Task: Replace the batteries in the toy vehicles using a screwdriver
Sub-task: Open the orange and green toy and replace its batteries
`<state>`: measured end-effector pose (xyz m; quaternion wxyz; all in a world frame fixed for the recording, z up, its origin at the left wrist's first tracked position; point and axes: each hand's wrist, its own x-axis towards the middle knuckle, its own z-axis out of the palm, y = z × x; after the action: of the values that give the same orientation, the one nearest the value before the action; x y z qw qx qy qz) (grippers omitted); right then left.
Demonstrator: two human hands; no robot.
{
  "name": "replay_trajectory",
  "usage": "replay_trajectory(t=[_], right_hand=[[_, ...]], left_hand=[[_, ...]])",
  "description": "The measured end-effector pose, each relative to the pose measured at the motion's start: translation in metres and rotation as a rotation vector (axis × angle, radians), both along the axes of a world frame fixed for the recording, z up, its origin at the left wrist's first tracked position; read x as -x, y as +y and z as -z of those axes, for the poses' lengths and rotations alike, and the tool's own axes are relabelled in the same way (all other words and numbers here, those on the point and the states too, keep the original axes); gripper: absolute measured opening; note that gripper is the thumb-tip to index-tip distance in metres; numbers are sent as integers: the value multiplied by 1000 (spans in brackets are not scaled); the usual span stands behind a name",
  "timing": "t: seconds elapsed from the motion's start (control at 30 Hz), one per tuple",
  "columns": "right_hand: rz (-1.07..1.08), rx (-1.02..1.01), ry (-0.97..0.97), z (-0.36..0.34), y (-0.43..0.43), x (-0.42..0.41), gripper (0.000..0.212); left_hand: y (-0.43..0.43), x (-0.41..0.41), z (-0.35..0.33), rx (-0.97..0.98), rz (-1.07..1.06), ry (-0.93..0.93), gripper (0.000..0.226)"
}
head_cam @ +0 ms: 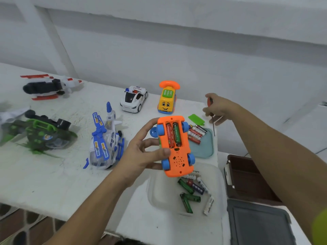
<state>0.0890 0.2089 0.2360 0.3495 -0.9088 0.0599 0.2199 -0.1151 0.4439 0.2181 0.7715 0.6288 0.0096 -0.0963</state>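
We see a brown open box at the white tabletop's right end, a grey lid at its near-right corner.

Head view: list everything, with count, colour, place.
toy car: 1, orange, centre, upturned
fitted batteries: 2, red, green, car bay
tray: 1, teal, behind car, red batteries
battery cover: 1, green, beside tray
tub: 1, clear, near edge, mixed batteries
phone car: 1, yellow, far
police car: 1, white, far
helicopters: 2, blue-white, green-black, left
aircraft: 1, white, far left
box: 1, brown, right
screwdriver: 1, orange handle, right
left hand: 1, grips toy car
right hand: 1, grips screwdriver
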Motion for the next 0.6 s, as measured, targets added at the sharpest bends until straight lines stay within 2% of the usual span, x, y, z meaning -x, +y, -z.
replay_trajectory(t=[0.1, 0.17, 0.27, 0.33, 0.43, 0.6], right_hand=[[20, -125, -171, -18, 5, 22, 36], [41, -357, -256, -37, 13, 47, 23], [65, -762, -306, -64, 27, 97, 17], [50, -892, -351, -74, 34, 127, 16], [29, -953, -445, -75, 41, 159, 15], [15, -850, -584, -70, 51, 190, 16]], left_hand=[[2, 12, -1, -28, -16, -19, 72], [4, 19, -1, -49, -18, -32, 73], [8, 26, -2, -94, -12, -50, 77], [10, 28, -3, -115, 4, -58, 79], [12, 30, -4, -124, 36, -57, 80], [19, 28, -5, -126, 93, -44, 81]])
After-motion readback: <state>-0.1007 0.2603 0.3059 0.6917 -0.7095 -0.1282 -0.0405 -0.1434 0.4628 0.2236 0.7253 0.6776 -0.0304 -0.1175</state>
